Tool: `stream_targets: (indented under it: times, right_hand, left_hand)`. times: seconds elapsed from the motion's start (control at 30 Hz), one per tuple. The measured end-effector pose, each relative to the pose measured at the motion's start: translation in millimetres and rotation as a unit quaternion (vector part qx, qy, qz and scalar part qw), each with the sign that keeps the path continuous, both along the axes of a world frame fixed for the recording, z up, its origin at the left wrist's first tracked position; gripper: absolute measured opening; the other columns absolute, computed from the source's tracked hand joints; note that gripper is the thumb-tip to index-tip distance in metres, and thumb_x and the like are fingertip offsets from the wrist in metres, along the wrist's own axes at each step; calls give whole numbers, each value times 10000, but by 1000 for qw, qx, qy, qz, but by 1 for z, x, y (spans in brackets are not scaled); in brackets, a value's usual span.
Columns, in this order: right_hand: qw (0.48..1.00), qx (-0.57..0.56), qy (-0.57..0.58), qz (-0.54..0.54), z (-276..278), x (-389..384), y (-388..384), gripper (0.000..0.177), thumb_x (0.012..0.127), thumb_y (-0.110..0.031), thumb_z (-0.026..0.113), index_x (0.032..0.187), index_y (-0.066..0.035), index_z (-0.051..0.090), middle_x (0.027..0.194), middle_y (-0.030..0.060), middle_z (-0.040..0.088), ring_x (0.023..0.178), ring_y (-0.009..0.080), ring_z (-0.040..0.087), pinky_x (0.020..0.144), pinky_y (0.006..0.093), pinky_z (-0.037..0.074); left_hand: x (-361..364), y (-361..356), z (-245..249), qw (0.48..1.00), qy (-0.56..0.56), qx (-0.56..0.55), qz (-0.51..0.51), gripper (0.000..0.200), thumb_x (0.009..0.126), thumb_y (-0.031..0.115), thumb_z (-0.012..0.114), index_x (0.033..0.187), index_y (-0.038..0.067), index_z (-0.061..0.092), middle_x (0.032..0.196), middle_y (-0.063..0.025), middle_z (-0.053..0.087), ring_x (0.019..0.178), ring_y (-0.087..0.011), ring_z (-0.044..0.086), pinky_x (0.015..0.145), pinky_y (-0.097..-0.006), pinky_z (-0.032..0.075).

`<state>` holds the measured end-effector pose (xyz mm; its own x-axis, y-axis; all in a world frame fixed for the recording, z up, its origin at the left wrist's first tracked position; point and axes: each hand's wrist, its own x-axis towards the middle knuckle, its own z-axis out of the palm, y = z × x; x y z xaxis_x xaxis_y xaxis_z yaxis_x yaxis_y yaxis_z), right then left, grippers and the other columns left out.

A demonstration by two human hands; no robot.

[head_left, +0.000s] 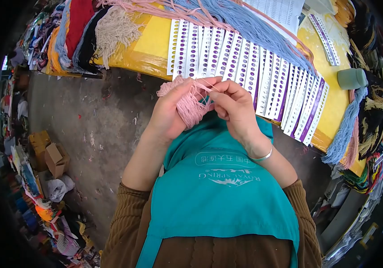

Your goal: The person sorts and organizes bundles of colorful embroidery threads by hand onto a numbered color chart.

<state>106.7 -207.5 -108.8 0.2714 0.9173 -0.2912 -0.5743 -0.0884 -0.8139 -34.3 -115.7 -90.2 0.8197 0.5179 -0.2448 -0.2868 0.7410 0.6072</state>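
A bundle of pink yarn (190, 109) is held in front of the green apron, close to the table's near edge. My left hand (170, 111) is wrapped round the bundle, its thumb on top. My right hand (234, 105) pinches thin pink strands at the bundle's right side, thumb against index finger. Strands stretch between the two hands. Just beyond them, white perforated cards (231, 58) with purple marks lie overlapping in a long row on the yellow table (149, 44).
Blue yarn (254, 27) and pink strands lie across the cards. Beige yarn (117, 31) hangs at the left table edge, near red and black skeins. A green cup (351, 79) stands at the right. Cardboard boxes (56, 160) are on the floor at left.
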Motion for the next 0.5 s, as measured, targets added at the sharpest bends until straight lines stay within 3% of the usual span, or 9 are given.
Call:
stream_targets:
  times: [0.13,0.23,0.33,0.5]
  right_hand:
    - [997,17,72,-12,-1,0,-1,35,872,-43,648,899,-61,635,713,-19,589,560,22,410,488,179,280]
    - [998,-1,62,-23,-1,-3,1,15,887,-54,639,893,-56,626,705,-18,582,555,22,450,470,177,285]
    - [1000,12,21,-10,1,-4,0,22,898,-66,630,890,-50,617,699,-12,582,538,38,506,441,174,297]
    - [999,8,47,-6,3,-4,1,27,912,-64,610,913,-41,597,741,28,637,520,66,552,410,179,317]
  left_hand:
    - [-3,0,-3,996,59,18,60,382,960,114,531,1283,-88,502,1180,-145,606,1068,-196,598,908,-348,503]
    - [4,-3,4,991,68,69,89,427,887,-23,591,1296,-86,485,1041,-110,631,954,-158,622,843,-306,520]
    - [5,-2,-1,977,115,145,103,458,870,-64,578,1310,-97,460,951,-97,634,860,-135,620,787,-276,524]
    - [5,-2,2,987,86,84,106,504,861,-64,589,1336,-107,426,894,-83,627,786,-119,604,732,-249,515]
